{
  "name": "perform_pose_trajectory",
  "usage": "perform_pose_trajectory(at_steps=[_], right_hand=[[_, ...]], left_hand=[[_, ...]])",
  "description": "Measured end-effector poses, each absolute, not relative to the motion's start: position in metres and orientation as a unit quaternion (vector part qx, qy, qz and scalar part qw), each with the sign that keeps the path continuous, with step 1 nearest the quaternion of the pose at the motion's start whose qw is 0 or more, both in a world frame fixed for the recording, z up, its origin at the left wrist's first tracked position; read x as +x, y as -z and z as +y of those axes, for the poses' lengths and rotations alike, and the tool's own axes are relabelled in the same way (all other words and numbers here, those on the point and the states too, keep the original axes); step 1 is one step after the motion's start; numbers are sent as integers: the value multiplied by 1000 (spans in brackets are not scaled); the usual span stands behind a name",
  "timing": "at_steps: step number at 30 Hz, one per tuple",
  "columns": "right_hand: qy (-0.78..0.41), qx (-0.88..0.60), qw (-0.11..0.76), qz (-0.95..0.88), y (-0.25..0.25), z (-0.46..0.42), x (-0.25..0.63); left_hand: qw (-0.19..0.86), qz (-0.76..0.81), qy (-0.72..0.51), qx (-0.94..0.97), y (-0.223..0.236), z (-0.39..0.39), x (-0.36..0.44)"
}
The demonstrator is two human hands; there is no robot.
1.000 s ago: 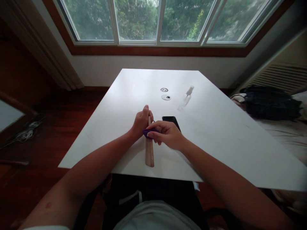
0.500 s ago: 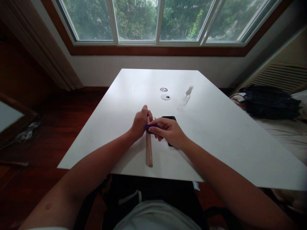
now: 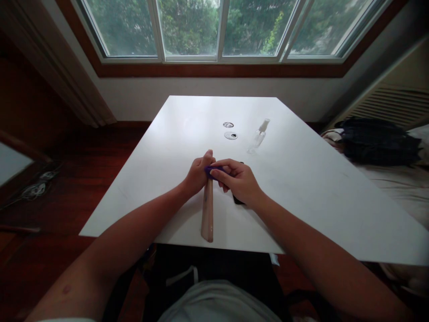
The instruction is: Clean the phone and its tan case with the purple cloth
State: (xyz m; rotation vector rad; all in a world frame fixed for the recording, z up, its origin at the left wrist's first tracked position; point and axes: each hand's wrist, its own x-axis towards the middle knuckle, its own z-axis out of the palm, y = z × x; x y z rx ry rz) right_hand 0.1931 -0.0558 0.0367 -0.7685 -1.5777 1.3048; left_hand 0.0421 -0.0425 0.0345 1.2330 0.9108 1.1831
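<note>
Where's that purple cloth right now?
In the head view, the purple cloth is near the centre, pinched in the right hand at the far part of the long tan object, beside the left hand.

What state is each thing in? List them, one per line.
Long flat beige object: held at its far end by the left hand.
Bunched purple cloth: pinched by the right hand, apparently against the beige object.
Rectangular black phone-like device: lying flat, mostly hidden.
Clear plastic spray bottle: standing; fill unclear.
White-framed glass window: appears shut.
Brownish fabric curtain: gathered aside.
White cables: loosely coiled.
</note>
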Motion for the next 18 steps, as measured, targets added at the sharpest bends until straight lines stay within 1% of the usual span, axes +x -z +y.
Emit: perform_pose_trajectory(at_steps=[2,4,8,12,15,18], right_hand=[[-530,-318,469,-630,-36,-54,194],[-540,-312,453,-638,-35,-53,194],[-575,-268,372,-677,-38,-59,194],[-600,-213,294,-713,-44,-65,193],[-585,-194,288,-733,-45,-67,194],[-564,-221,319,-729,-41,-65,194]], left_hand=[[577,379,-500,523,-35,-44,43],[564,392,-516,513,-34,-42,43],[514,431,-561,485,-32,-33,37],[503,441,-580,465,-31,-29,34],[489,451,-577,474,-31,-29,35],[465,465,-562,502,-32,-31,35]])
